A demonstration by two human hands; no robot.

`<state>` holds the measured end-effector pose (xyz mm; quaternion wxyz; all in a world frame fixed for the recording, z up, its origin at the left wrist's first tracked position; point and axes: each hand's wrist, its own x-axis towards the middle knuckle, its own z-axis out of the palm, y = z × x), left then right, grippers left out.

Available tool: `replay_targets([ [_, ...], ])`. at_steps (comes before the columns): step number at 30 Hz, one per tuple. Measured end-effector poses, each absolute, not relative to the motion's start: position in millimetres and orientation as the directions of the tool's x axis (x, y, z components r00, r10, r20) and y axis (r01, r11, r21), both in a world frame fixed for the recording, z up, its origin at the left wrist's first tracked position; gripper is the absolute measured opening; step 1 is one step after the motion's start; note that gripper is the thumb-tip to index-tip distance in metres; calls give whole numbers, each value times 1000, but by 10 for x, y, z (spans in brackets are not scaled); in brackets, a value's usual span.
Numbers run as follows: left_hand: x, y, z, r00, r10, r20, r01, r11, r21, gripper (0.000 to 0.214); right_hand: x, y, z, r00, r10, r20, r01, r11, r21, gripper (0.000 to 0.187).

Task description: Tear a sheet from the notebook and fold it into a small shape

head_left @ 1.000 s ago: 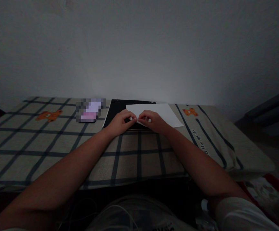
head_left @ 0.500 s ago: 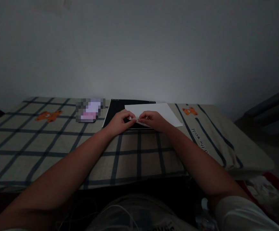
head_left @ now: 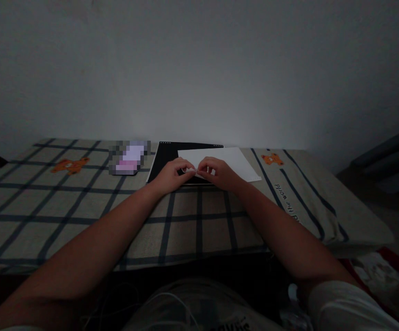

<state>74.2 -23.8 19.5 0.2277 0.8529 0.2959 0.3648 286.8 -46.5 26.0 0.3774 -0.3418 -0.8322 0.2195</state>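
A white sheet of paper [head_left: 230, 159] lies partly over a black notebook [head_left: 166, 158] at the far side of a table covered with a checked cloth [head_left: 82, 207]. My left hand [head_left: 171, 174] and my right hand [head_left: 218, 172] meet at the sheet's near left corner. Both have their fingers curled and pinch the paper's edge between fingertips. The part of the paper under my fingers is hidden.
A blurred-out small object [head_left: 129, 157] lies left of the notebook. Orange bear prints [head_left: 70, 164] mark the cloth. A plain wall [head_left: 199, 69] rises right behind the table. Dark furniture [head_left: 385, 161] stands at the right, and cloth clutter [head_left: 381, 271] lies below the table's right end.
My hands stay pinched together at the paper's corner, with only slight finger shifts. The sheet has nudged a little to the left.
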Motion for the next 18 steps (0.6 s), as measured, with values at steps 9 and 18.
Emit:
replay_targets([
  [9,737,-236,185,519,700,491,367,-701,612,28,2912,-368,187,-435,850,297,355,465,-811,26],
  [18,744,-231,188,589,619,520,368,-778,510,29,2897,-370,184,-419,864,279,337,433,-836,24],
])
